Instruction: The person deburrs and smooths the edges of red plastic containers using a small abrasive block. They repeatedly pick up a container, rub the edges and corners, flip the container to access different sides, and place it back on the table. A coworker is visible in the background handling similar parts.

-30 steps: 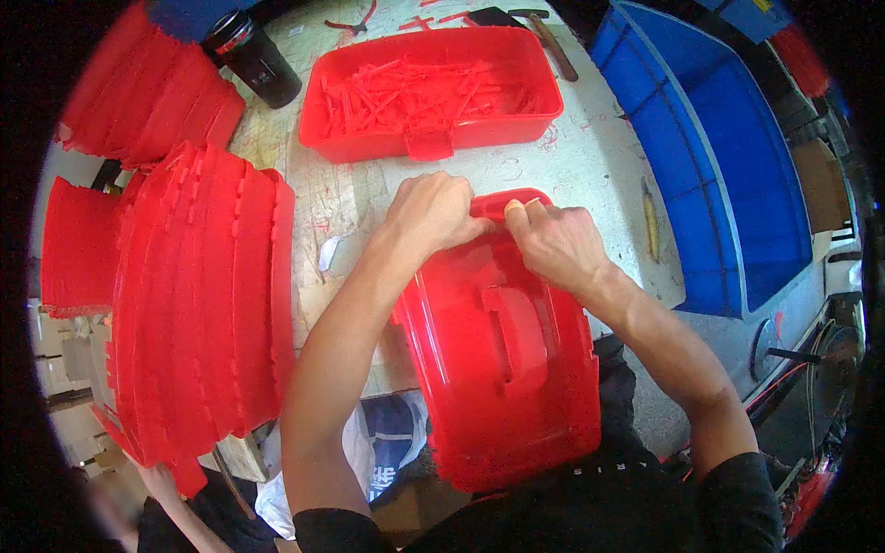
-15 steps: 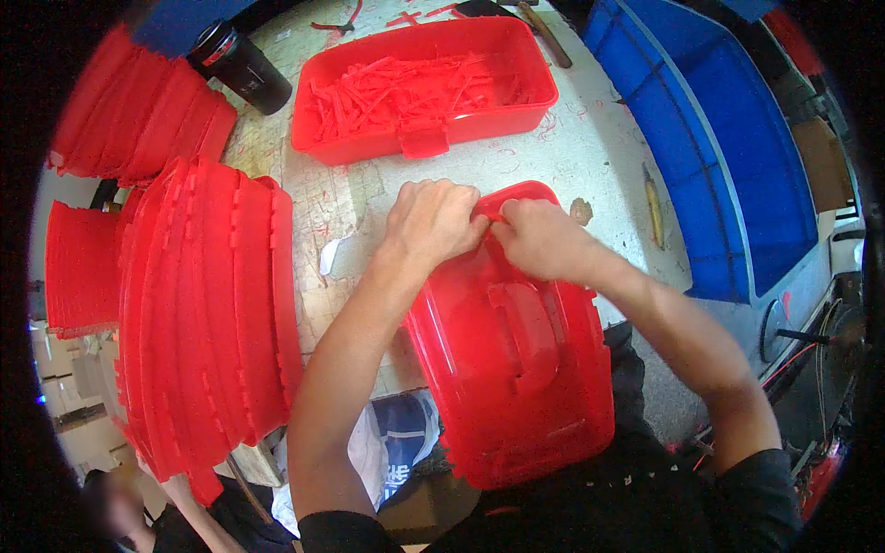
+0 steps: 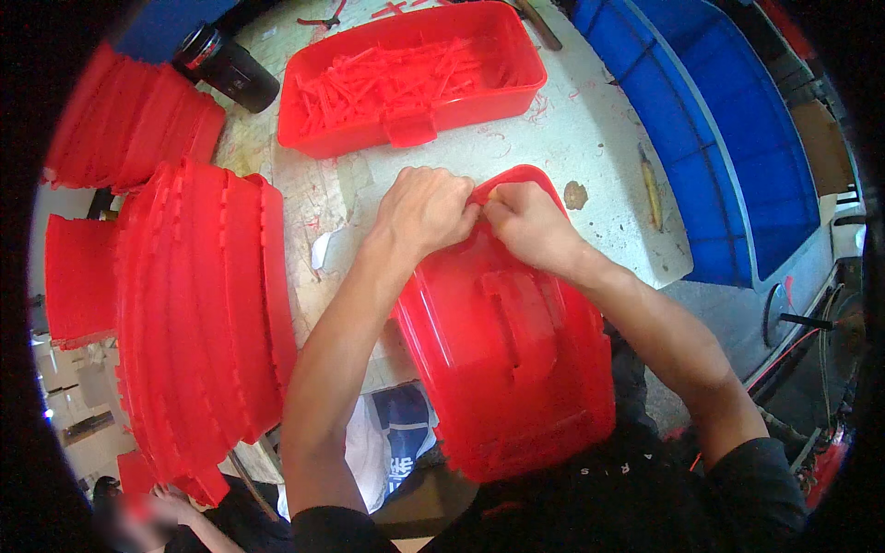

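A red plastic box lid (image 3: 498, 415) with a raised handle part in its middle leans lengthwise against my body, its far end over the worktable. Both of my hands are closed at that far end, thumbs close together. My left hand (image 3: 424, 210) grips the left of the far edge with curled fingers. Just beside it, my right hand (image 3: 537, 224) pinches the same edge. What lies between the fingertips is hidden. Beyond my hands stands an open red box (image 3: 410, 132) with a latch tab, holding many thin red plastic scraps.
Stacked red plastic parts (image 3: 198, 304) rise at the left, with another stack (image 3: 129, 120) behind. A black tumbler (image 3: 230, 72) lies tilted near the red box. Blue crates (image 3: 687, 138) line the right. A yellow-handled knife (image 3: 652, 189) rests on the table (image 3: 590, 138). Another person's hand (image 3: 171, 505) shows lower left.
The view has shifted slightly, so the table things sit further left. My hands keep their grip on the lid's far edge. At lower left, the other person's arm has moved and a red piece shows there.
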Tool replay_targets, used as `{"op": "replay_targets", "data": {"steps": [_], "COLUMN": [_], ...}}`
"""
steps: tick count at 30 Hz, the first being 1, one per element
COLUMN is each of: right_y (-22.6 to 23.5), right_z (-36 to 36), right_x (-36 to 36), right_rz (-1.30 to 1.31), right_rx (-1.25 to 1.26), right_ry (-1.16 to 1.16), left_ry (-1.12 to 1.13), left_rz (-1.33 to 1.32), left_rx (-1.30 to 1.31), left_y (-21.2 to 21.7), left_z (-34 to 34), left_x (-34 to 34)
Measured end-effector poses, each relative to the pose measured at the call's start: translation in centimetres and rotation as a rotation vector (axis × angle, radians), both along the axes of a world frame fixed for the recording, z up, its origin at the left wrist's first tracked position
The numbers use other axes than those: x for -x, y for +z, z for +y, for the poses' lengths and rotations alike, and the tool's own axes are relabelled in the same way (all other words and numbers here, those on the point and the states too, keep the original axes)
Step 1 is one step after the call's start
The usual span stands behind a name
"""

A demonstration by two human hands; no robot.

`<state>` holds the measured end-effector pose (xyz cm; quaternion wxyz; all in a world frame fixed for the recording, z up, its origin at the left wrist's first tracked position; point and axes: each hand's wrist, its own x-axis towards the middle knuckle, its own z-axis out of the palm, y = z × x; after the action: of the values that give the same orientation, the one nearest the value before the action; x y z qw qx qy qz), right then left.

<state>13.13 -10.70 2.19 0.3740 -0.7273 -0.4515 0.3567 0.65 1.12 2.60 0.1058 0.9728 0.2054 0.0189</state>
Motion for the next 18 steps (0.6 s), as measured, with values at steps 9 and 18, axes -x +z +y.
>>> {"op": "replay_targets", "data": {"steps": [9, 18], "right_y": [-1.1, -0.6], "right_z": [1.1, 1.4], "right_x": [-0.3, -1.5], "right_rz": [-0.122, 0.740], "right_rx": [-0.152, 0.125], "right_ry": [0.034, -0.146], "left_ry": [0.035, 0.005], "left_rz": [-0.031, -0.032], "left_rx": [-0.073, -0.073], "left_y": [-0.5, -0.5], "left_z": [0.4, 0.8], "left_x": [-0.1, -0.4]}}
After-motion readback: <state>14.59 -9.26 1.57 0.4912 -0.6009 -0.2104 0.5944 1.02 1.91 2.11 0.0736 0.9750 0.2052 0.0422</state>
